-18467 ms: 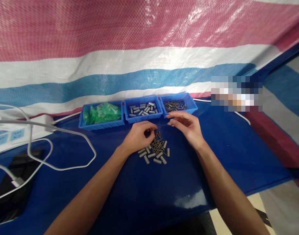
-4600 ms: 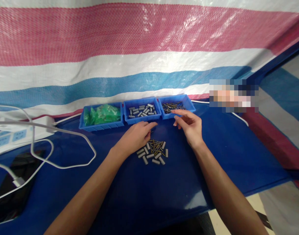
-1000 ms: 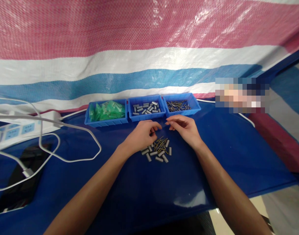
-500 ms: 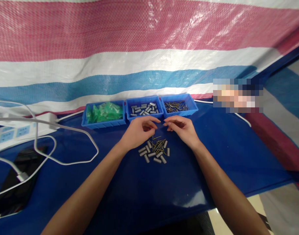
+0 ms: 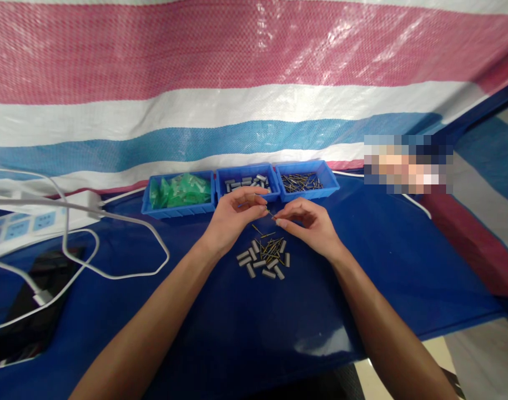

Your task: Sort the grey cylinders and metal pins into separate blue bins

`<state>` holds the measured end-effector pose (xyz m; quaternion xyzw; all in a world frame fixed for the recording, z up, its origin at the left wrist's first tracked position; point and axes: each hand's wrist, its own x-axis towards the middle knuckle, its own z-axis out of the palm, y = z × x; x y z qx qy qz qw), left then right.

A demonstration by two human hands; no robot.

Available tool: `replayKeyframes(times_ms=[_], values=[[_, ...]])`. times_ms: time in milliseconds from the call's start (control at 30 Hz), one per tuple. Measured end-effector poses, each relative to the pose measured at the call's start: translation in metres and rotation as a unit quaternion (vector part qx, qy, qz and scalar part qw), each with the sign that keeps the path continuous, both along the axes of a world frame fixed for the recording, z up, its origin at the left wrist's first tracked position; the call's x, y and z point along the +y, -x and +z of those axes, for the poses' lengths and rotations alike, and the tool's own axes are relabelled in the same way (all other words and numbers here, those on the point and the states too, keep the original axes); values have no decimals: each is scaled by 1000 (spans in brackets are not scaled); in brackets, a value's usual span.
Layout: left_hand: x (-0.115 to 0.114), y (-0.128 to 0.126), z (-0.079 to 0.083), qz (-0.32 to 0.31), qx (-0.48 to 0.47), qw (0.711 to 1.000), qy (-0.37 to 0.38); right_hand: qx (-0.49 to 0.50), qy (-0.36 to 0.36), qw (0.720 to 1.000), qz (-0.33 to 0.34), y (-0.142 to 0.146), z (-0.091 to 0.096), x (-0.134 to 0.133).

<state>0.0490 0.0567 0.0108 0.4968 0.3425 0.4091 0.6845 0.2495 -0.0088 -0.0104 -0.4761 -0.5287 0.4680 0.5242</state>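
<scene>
My left hand and my right hand are pinched close together above the table. Between their fingertips runs a thin drill bit, held at both ends and partly hidden by the fingers. Just below lies a pile of gold and dark drill bits, with short grey tube-like pieces around it. One loose drill bit rests near my left fingertips. Behind my hands, a blue bin holds more grey pieces, and another blue bin holds more drill bits.
A third blue bin at the left holds green plastic bags. White cables, a power strip and a dark phone lie further left. Striped sheeting hangs behind. A blurred patch covers something at right.
My hands have come closer together, and a thin drill bit now shows between their fingertips. A loose drill bit is now visible above the pile. The view has shifted slightly.
</scene>
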Motion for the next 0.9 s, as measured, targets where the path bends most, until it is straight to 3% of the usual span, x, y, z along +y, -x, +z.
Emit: replayKeyframes(times_ms=[133, 300, 600, 900], values=[[-2, -1, -4, -12, 11, 1000, -20, 37, 18, 999, -27, 2, 1, 2], [1, -1, -9, -19, 63, 992, -104, 42, 18, 997, -64, 0, 1, 5], [1, 1, -9, -15, 144, 971, -191, 54, 24, 996, -65, -1, -1, 7], [2, 1, -9, -37, 169, 963, -204, 60, 18, 996, -59, 0, -2, 7]])
